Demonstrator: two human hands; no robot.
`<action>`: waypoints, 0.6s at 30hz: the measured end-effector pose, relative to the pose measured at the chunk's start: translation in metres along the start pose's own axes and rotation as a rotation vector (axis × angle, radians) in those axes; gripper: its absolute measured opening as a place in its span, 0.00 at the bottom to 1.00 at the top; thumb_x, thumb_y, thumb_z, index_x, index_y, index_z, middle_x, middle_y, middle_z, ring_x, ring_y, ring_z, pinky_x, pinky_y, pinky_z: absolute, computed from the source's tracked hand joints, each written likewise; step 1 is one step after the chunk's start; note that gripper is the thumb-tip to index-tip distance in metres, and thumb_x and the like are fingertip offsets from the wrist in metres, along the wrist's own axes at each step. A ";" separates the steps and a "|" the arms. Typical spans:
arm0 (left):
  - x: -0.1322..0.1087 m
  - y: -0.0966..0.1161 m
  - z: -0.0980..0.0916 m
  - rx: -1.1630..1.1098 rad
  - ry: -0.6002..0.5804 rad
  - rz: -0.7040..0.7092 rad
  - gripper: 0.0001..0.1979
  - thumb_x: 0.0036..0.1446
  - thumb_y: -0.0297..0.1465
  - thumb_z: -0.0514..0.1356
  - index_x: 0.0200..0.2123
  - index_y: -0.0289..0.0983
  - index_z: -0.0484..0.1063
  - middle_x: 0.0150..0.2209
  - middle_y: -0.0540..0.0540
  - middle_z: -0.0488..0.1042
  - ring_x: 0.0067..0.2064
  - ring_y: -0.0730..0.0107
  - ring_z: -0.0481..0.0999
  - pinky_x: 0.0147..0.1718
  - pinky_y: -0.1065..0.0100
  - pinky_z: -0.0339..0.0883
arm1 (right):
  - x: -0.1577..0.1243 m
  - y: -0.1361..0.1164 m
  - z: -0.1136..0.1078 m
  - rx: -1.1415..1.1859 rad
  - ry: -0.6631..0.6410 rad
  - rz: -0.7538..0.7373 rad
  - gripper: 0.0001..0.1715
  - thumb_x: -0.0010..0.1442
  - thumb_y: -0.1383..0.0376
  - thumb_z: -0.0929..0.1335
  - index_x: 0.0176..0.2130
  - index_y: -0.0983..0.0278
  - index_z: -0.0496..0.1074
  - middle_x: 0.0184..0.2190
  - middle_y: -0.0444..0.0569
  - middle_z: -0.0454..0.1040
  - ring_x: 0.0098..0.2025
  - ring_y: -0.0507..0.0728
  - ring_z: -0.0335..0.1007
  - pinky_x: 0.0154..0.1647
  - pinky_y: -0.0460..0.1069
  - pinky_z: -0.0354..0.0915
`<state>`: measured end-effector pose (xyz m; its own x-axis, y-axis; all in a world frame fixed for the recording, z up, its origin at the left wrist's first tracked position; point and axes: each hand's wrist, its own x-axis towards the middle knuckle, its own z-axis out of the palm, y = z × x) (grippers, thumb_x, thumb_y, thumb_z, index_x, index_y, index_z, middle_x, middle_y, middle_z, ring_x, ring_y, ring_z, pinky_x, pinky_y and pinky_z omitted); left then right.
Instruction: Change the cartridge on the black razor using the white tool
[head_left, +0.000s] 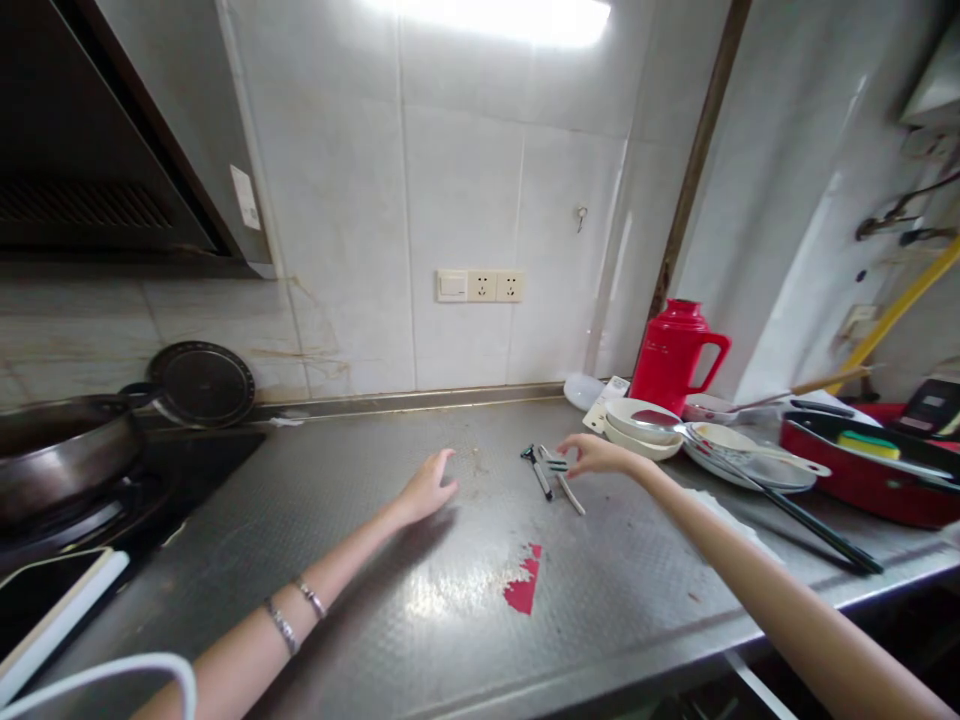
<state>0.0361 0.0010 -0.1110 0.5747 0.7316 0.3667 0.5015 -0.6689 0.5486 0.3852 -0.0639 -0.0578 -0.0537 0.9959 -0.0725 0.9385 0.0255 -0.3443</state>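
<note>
My left hand (429, 484) rests open on the steel counter (420, 600), fingers pointing toward the wall, holding nothing. My right hand (598, 455) hovers just right of a few small utensils (551, 472) lying on the counter, a dark-handled one and a pair of silver ones. Its fingers are spread and curved toward them, and they hold nothing that I can see. Two bracelets (298, 611) sit on my left wrist.
Stacked white bowls (641, 428) with a ladle, a red jug (673, 352), plates and a red pan (874, 472) with a sponge crowd the right. Black chopsticks (810, 522) lie near the edge. A wok (60, 450) and lid sit left. A red patch (526, 583) marks the counter.
</note>
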 end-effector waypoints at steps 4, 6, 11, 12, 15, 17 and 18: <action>-0.005 -0.022 -0.013 0.082 -0.023 -0.139 0.19 0.48 0.26 0.54 0.47 0.34 0.66 0.49 0.38 0.70 0.52 0.58 0.68 0.53 0.60 0.58 | -0.002 0.033 -0.006 -0.013 -0.043 0.137 0.32 0.41 0.67 0.72 0.48 0.68 0.70 0.46 0.57 0.72 0.37 0.59 0.71 0.28 0.46 0.66; -0.008 -0.028 -0.017 0.103 -0.011 -0.134 0.18 0.49 0.26 0.54 0.45 0.33 0.67 0.48 0.38 0.71 0.51 0.58 0.68 0.52 0.60 0.59 | -0.001 0.041 -0.004 -0.018 -0.064 0.190 0.33 0.40 0.69 0.71 0.49 0.67 0.70 0.45 0.57 0.72 0.37 0.59 0.71 0.25 0.45 0.65; -0.012 -0.033 -0.021 0.082 0.065 -0.079 0.12 0.52 0.27 0.51 0.39 0.36 0.70 0.43 0.42 0.74 0.48 0.62 0.71 0.50 0.61 0.60 | 0.007 0.043 0.001 -0.025 -0.078 0.219 0.34 0.39 0.70 0.71 0.49 0.67 0.69 0.47 0.57 0.71 0.40 0.59 0.71 0.27 0.45 0.66; -0.013 -0.034 -0.022 0.077 0.079 -0.074 0.12 0.52 0.27 0.51 0.38 0.37 0.71 0.43 0.42 0.74 0.47 0.62 0.71 0.50 0.61 0.60 | 0.008 0.042 0.002 -0.026 -0.081 0.218 0.35 0.39 0.71 0.71 0.49 0.66 0.69 0.48 0.56 0.71 0.40 0.59 0.71 0.27 0.45 0.66; -0.015 -0.034 -0.021 0.079 0.080 -0.049 0.11 0.52 0.27 0.52 0.37 0.37 0.71 0.41 0.43 0.75 0.45 0.63 0.71 0.49 0.62 0.61 | 0.008 0.038 0.003 -0.028 -0.096 0.219 0.34 0.39 0.71 0.71 0.49 0.64 0.70 0.48 0.55 0.71 0.41 0.59 0.70 0.27 0.45 0.66; -0.017 -0.033 -0.021 0.092 0.067 -0.019 0.11 0.52 0.27 0.52 0.36 0.37 0.72 0.40 0.43 0.75 0.44 0.63 0.71 0.48 0.62 0.62 | 0.007 0.036 0.003 -0.030 -0.105 0.220 0.34 0.39 0.70 0.71 0.49 0.64 0.70 0.48 0.55 0.71 0.41 0.59 0.71 0.27 0.44 0.66; -0.018 -0.032 -0.021 0.099 0.062 -0.001 0.10 0.52 0.27 0.51 0.35 0.37 0.72 0.39 0.43 0.75 0.44 0.63 0.71 0.48 0.62 0.62 | 0.006 0.035 0.004 -0.032 -0.108 0.220 0.34 0.39 0.70 0.71 0.49 0.63 0.70 0.48 0.54 0.71 0.41 0.59 0.71 0.27 0.44 0.66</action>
<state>-0.0038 0.0124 -0.1195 0.5345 0.7367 0.4141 0.5653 -0.6759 0.4729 0.4166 -0.0573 -0.0740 0.1189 0.9628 -0.2427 0.9418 -0.1868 -0.2795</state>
